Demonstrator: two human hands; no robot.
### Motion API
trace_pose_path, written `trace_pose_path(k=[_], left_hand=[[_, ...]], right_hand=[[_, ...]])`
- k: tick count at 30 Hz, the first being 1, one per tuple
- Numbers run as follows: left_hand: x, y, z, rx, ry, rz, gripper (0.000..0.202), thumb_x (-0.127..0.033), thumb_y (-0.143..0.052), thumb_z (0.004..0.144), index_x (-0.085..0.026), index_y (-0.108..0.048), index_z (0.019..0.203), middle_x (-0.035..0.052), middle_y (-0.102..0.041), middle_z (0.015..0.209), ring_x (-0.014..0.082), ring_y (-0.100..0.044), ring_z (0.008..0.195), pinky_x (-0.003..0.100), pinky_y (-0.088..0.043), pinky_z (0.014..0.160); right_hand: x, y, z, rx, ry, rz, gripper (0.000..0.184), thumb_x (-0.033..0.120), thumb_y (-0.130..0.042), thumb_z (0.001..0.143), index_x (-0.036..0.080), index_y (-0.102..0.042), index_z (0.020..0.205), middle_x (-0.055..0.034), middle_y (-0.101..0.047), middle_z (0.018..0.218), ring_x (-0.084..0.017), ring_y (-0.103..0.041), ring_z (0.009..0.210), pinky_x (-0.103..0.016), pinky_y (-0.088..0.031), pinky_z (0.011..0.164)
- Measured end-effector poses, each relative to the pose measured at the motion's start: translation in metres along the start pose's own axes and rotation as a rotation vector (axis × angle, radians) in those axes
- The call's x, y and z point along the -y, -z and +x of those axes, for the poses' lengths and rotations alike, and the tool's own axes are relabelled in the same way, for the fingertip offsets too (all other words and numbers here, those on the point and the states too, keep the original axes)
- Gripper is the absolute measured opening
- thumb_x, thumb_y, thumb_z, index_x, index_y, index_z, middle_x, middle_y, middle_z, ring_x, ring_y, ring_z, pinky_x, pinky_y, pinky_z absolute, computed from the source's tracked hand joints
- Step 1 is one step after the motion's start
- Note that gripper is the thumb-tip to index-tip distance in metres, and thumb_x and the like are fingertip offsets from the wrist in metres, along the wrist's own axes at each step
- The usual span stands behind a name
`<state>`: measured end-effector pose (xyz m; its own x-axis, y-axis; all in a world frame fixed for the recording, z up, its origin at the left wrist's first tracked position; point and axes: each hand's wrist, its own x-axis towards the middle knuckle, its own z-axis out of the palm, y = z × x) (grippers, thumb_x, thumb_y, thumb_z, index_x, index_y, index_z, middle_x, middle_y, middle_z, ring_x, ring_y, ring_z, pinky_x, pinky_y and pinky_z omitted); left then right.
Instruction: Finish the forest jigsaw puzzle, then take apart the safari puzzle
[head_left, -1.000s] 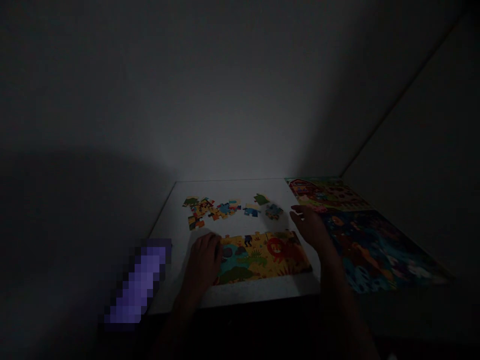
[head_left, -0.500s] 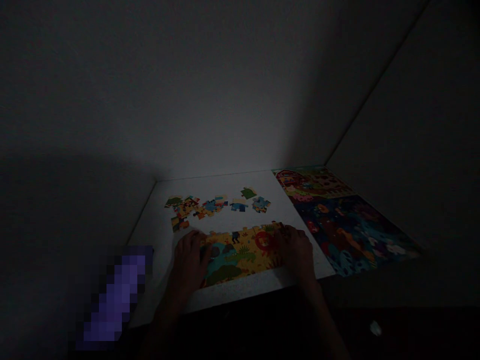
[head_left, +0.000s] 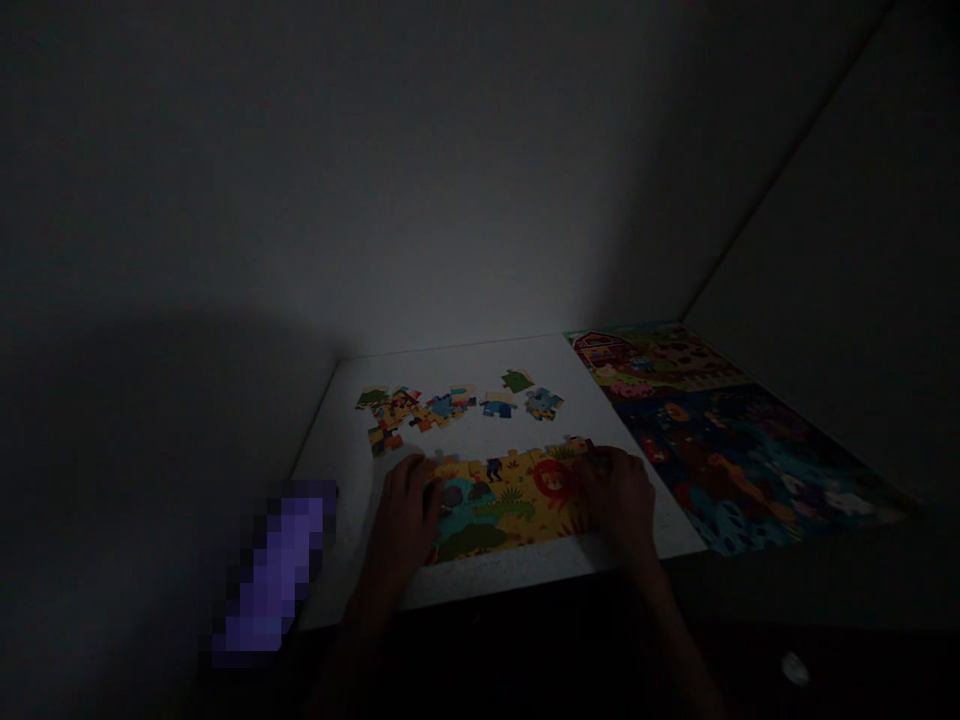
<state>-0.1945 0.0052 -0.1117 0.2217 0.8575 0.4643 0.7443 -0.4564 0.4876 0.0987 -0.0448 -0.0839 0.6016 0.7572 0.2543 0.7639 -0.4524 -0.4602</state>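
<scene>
A partly joined yellow animal puzzle (head_left: 510, 500) lies near the front edge of a white table (head_left: 450, 440) in a dim room. My left hand (head_left: 405, 515) rests flat on the puzzle's left end, fingers stretched forward. At the puzzle's right end my right hand (head_left: 619, 495) lies palm down, fingers pressing its upper right corner. Neither hand holds a piece. Several loose puzzle pieces (head_left: 457, 405) are scattered in a row behind the puzzle, out of touch with both hands.
Two finished puzzles lie to the right: a red barn scene (head_left: 652, 365) at the back and a dark blue sea scene (head_left: 750, 465) in front. A blurred purple patch (head_left: 274, 575) sits at the table's left front. Walls close in behind and right.
My right hand came back from near the loose pieces and settled on the puzzle's right end. The left hand stayed on the left end. The view shifted slightly.
</scene>
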Motion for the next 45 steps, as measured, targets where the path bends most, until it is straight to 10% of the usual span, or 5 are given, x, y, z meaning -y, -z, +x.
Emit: trace_pose_path(k=[13, 33, 45], left_hand=[[0.0, 0.008, -0.001, -0.137, 0.098, -0.217, 0.022, -0.028, -0.048, 0.096, -0.025, -0.068, 0.106, 0.0073, -0.055, 0.121, 0.0215, -0.058, 0.116, 0.04, -0.052, 0.101], [0.006, 0.023, 0.006, -0.234, 0.262, -0.314, 0.018, -0.042, -0.061, 0.086, -0.026, -0.069, 0.091, 0.0055, -0.062, 0.117, 0.0244, -0.06, 0.114, 0.042, -0.052, 0.101], [0.008, 0.027, 0.011, -0.132, 0.658, -0.595, 0.037, -0.043, -0.07, 0.07, -0.021, -0.068, 0.1, 0.0023, -0.072, 0.086, 0.021, -0.069, 0.078, 0.032, -0.055, 0.068]], right_hand=[[-0.003, 0.012, -0.002, 0.075, -0.143, 0.494, 0.053, 0.063, -0.056, 0.076, 0.018, -0.063, 0.103, -0.0129, -0.072, 0.091, -0.026, -0.065, 0.078, -0.034, -0.047, 0.064], [0.001, 0.015, -0.007, -0.023, -0.177, 0.588, 0.049, 0.06, -0.051, 0.082, 0.018, -0.062, 0.105, -0.01, -0.071, 0.088, -0.023, -0.065, 0.071, -0.033, -0.048, 0.062], [0.001, 0.018, -0.003, -0.02, -0.219, 0.57, 0.053, 0.059, -0.054, 0.076, 0.016, -0.066, 0.104, -0.0156, -0.072, 0.096, -0.025, -0.065, 0.073, -0.034, -0.046, 0.062]])
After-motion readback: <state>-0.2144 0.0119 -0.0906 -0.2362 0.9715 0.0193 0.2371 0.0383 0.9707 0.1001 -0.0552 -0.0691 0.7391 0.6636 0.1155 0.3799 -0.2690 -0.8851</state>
